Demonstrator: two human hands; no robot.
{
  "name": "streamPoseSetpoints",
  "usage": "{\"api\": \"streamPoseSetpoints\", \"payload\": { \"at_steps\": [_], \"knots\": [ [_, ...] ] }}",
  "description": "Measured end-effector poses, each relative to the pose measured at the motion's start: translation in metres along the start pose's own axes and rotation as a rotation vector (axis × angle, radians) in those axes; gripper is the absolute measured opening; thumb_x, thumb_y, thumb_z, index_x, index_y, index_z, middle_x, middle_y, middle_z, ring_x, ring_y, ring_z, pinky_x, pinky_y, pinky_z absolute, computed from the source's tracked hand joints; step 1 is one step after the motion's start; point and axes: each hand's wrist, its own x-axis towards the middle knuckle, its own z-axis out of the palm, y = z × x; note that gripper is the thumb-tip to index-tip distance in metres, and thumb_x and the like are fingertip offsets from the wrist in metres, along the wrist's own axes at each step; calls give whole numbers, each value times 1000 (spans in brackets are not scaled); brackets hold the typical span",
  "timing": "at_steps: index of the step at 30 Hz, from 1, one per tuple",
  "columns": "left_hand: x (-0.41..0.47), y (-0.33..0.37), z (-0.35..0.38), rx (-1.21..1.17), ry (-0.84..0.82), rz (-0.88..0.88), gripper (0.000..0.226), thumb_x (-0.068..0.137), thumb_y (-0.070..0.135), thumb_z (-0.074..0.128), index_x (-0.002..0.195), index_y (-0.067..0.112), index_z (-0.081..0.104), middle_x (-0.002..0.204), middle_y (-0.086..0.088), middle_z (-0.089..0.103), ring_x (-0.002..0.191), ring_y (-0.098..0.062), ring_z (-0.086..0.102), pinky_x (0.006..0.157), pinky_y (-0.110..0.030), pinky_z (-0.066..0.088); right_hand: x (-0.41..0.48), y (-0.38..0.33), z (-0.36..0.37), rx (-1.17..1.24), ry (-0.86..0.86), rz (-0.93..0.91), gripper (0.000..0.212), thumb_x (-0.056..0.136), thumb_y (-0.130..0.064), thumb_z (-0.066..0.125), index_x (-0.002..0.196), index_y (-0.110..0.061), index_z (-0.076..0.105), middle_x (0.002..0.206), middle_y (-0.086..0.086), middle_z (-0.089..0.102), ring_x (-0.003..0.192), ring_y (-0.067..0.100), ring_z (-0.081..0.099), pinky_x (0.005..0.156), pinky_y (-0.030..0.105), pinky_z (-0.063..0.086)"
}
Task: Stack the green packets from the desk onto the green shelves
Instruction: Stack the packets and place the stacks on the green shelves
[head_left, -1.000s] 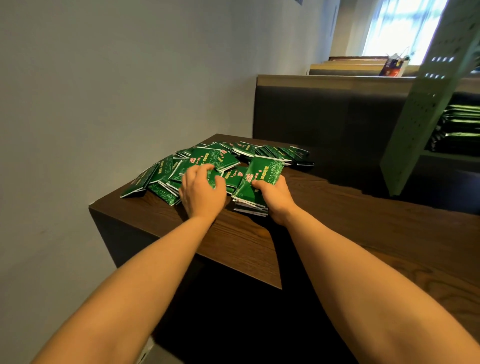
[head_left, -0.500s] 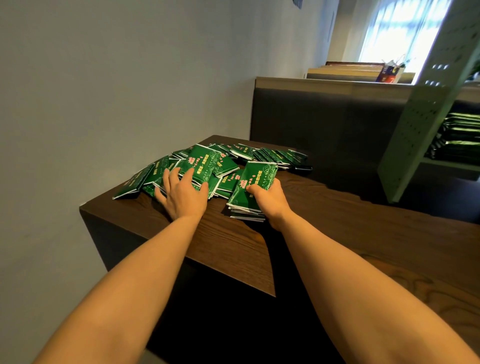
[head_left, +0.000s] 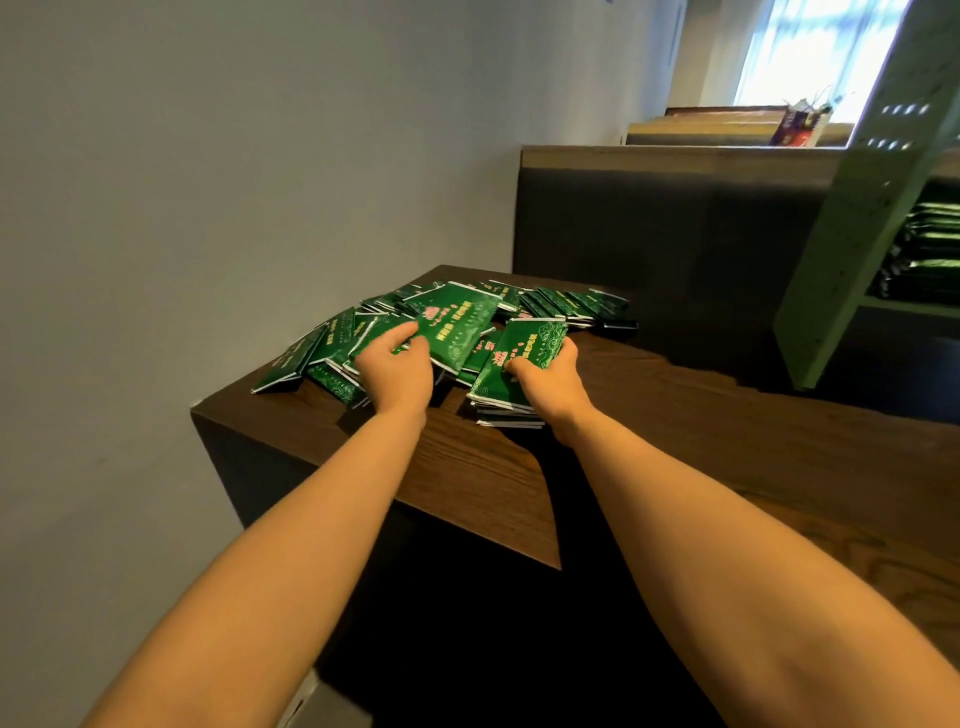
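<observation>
Fingers (head_left: 401, 333) of the left hand (head_left: 397, 371) pinch one packet (head_left: 452, 325); right hand (head_left: 550, 382) grips a stack (head_left: 506, 387).
Stack sits by the desk (head_left: 493, 483) front edge; wood stretches rightward.

We are seeing green packets (head_left: 457, 325) showing pink and pale lettering, cloud-like swirls and silvery edges; the desk (head_left: 727, 447) is showing dark brown wood grain; the shelf panel (head_left: 841, 234) is looking pale green, dotted with holes.
</observation>
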Motion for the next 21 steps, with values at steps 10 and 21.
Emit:
{"api": "streamPoseSetpoints", "payload": {
  "at_steps": [10, 21],
  "knots": [
    [-35, -7, 0, 213, -405, 196, 20, 87, 14, 72, 107, 17, 70, 100, 7, 66, 93, -4, 60, 79, -13, 47, -6, -5, 0, 87, -5, -5, 81, 100, -49, 61, 159, -13, 18, 147, 0, 47, 131, 21, 50, 111, 38, 39],
    [1, -36, -19, 962, -207, 316, 79, 82, 56, 65, 149, 30, 33, 161, -10, 16, 150, -28, 9, 116, -54, 15, -4, -2, 0, 25, -12, -2, 58, 98, -19, 66, 143, -11, 30, 114, -2, 56, 108, 20, 60, 97, 39, 50]
  ]
}}
